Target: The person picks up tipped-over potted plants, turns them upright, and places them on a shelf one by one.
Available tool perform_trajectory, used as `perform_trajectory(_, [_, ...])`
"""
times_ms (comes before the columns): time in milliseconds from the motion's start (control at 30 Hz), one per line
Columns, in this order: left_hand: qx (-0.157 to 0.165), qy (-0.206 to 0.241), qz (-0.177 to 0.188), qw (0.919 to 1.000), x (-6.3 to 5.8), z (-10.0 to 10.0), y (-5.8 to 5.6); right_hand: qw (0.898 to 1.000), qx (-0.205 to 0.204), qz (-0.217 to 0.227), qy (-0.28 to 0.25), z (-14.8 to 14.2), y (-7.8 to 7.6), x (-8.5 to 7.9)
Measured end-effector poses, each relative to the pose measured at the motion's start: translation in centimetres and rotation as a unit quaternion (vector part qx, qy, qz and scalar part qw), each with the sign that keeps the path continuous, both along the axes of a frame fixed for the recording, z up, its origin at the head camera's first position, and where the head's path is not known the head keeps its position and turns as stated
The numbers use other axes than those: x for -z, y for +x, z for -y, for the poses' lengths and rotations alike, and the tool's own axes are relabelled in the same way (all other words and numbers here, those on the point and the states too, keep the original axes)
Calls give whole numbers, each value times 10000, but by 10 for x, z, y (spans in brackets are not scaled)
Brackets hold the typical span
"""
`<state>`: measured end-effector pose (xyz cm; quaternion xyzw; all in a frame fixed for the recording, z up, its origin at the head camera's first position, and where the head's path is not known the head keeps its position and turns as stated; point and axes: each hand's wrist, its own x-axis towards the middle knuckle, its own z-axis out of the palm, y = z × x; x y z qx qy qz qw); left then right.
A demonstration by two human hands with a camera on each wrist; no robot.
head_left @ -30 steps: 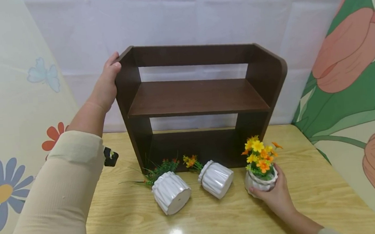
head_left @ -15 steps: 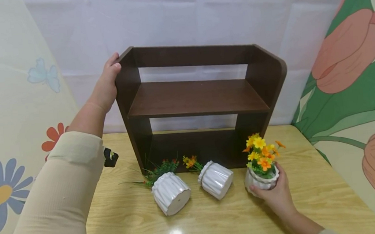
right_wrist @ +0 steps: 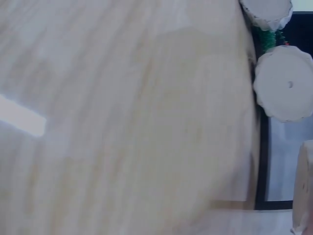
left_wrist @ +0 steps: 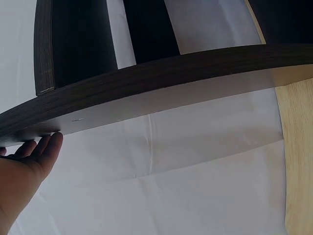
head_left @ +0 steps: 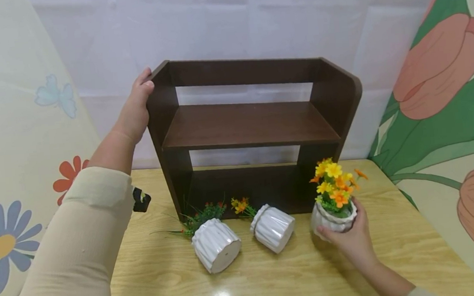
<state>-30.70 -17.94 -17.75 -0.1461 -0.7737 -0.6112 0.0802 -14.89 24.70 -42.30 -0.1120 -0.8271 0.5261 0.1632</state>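
In the head view, my left hand (head_left: 135,109) touches the upper left side of a dark brown two-tier shelf (head_left: 249,123). The left wrist view shows its fingers (left_wrist: 49,149) extended against the outer face of the side panel (left_wrist: 161,95). At the shelf's front right, my right hand (head_left: 354,238) grips a white fluted flowerpot (head_left: 326,220) with yellow and orange flowers (head_left: 335,182); the pot is upright, thumb on its near side. Two similar pots lie tipped over: one with greenery and red buds (head_left: 217,245), one with small orange flowers (head_left: 272,228).
The shelf stands on a light wooden table (head_left: 177,292) against a white cloth backdrop (head_left: 218,19). Flower-painted panels (head_left: 441,141) flank both sides. A small black object (head_left: 141,199) shows beside the left sleeve (head_left: 77,244).
My right hand has raised the flowerpot a little and shifted it slightly right and toward the back. The left hand, shelf and two tipped pots stay in place.
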Motion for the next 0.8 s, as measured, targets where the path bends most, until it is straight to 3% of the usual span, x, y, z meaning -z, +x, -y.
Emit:
perform_trajectory(533, [-28, -96, 48, 9999, 1, -3, -1, 9999, 48, -157, -40, 5, 0, -31])
perform_trajectory(800, [-49, -93, 24, 9999, 1, -3, -1, 9989, 94, -445, -148, 6, -1, -58])
